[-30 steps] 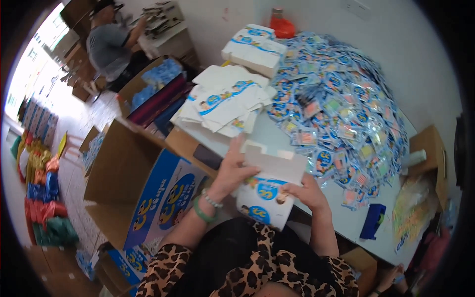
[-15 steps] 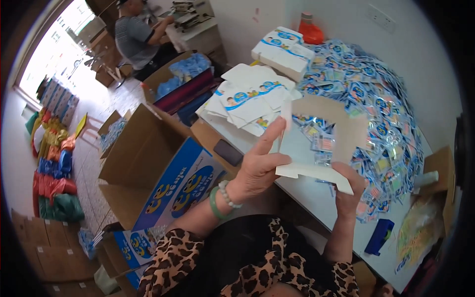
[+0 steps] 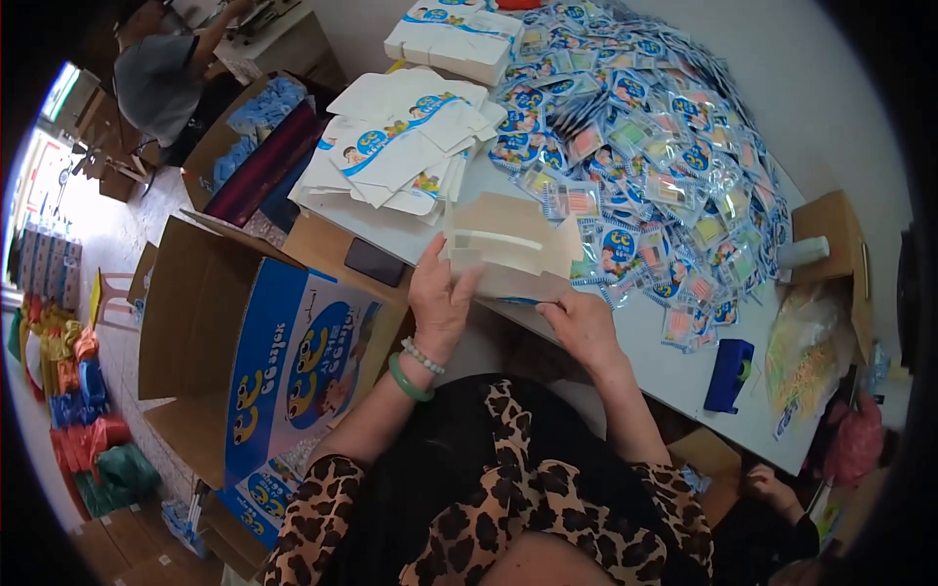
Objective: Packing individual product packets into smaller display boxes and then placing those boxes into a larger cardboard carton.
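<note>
A small folding carton (image 3: 503, 264), plain grey-white inside, is held open over the table's front edge. My left hand (image 3: 437, 305) grips its left side, the fingers along the outer wall and the thumb, slightly blurred, at the near corner. With thumb and fingers closed, my right hand (image 3: 586, 334) pinches the carton's near right corner. The inside looks bare where it shows. Just behind and right of it spreads a big heap of small clear-and-blue packets (image 3: 625, 195). Flat white printed cartons (image 3: 391, 146) lie stacked to the left.
A bundle of cartons (image 3: 454, 44) sits at the back. On the right are a blue tape dispenser (image 3: 730, 376) and a bag of sticks (image 3: 806, 342). A phone (image 3: 375, 262) lies left, beside a large open cardboard box (image 3: 195, 313). Another person (image 3: 161, 83) works far left; someone's hand (image 3: 774, 485) shows lower right.
The carton, tilted up with a flap between my hands before, now sits lower and upright with its opening up. Both hands have come down and nearer me. The view has shifted.
</note>
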Tool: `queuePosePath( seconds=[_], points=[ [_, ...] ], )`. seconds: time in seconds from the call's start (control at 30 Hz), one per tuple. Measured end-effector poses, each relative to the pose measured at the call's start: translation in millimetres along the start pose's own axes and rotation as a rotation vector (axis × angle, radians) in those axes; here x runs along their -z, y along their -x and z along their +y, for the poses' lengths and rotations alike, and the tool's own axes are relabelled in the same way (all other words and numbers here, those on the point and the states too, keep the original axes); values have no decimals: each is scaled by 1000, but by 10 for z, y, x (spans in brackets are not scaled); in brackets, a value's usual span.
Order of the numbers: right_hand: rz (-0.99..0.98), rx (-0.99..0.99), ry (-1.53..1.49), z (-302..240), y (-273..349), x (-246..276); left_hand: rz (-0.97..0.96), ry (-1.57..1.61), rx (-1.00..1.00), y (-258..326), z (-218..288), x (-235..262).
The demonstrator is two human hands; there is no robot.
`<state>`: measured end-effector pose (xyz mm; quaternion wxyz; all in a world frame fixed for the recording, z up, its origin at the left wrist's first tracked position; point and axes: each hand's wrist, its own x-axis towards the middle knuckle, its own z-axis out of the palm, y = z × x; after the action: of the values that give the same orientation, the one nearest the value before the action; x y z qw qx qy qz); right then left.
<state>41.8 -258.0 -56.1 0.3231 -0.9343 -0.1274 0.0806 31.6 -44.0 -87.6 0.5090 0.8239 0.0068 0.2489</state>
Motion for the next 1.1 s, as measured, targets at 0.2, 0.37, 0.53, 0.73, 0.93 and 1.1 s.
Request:
queuePosePath(
  seconds=[0.2,0.37,0.53,0.73,0.93,1.1],
  points=[
    [539,373,226,-276,201,-25,12,-195,0,15,-15,41],
    [196,542,693,-439,-35,-90,-35,-200,32,40,82,15],
    [151,520,786,-379,-118,-179,33,-340,-98,124,123,43],
    [80,547,691,-550,-123,48,-30,-476,-235,144,61,-15],
    [-135,329,287,-605,-329,281,-244,-293,-340,216,13,-7],
    [-469,160,492,-310,-755,332,-154,-311,-490,105,-16,56]
  ],
)
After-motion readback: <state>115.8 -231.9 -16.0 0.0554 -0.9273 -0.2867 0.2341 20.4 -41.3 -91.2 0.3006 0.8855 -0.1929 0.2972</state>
